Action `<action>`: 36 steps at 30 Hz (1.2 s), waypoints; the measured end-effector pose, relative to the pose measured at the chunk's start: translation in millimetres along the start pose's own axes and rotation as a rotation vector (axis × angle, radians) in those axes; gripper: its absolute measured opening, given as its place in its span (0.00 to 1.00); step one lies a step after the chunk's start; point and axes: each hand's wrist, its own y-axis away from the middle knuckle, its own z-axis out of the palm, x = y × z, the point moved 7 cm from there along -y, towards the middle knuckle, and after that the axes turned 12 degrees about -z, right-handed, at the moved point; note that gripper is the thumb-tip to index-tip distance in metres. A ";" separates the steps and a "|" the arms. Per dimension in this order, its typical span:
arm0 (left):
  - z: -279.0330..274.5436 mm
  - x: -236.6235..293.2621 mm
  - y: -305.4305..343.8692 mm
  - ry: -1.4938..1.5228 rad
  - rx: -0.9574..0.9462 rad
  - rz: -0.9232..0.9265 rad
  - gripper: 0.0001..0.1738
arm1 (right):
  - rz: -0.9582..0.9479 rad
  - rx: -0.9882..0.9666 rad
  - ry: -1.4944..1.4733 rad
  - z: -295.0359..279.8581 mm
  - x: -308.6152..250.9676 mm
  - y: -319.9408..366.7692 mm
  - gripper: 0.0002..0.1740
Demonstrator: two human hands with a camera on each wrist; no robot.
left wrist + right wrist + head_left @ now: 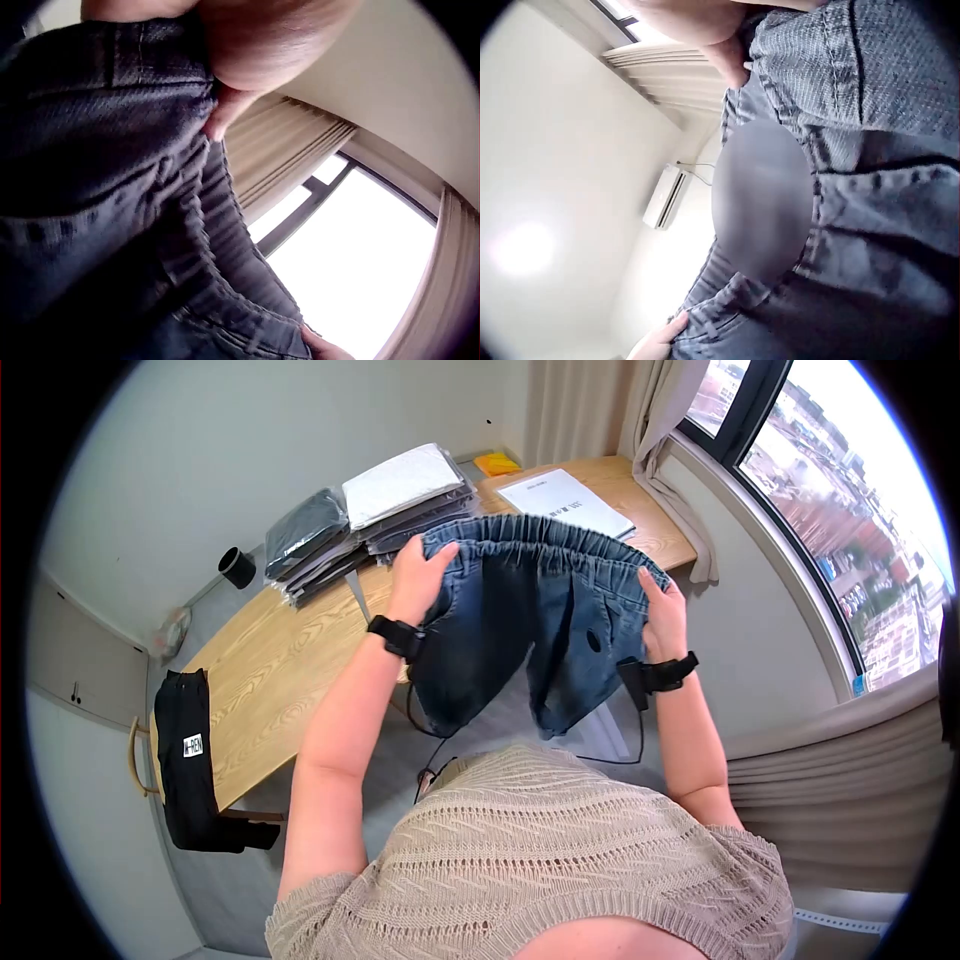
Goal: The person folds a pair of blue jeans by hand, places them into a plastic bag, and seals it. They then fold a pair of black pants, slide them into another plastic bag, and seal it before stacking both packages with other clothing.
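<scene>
A pair of dark blue denim trousers (470, 645) with a gathered elastic waistband hangs in front of the person, above the floor. My left hand (420, 580) grips one end of the waistband, its thumb lying over the edge. At the opposite end, my right hand (666, 620) pinches the band, so the waist is stretched wide between both hands. Close up in the left wrist view, the denim (105, 142) falls in folds below the left hand (277, 45). The right wrist view has the ruffled waistband below the right hand (697, 22); a blurred oval covers part of the cloth.
Behind the trousers is a wooden table (285, 680), bearing stacks of bagged clothes (400, 485) and a white flat package (570, 500). Black folded trousers (183, 760) drape over its left end. A black cup (237, 567) stands beyond it. Cables hang near the person's waist.
</scene>
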 end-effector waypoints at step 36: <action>77.6 69.8 78.3 0.015 -0.682 0.220 0.32 | -0.110 -0.529 0.265 108.1 11.0 55.8 0.22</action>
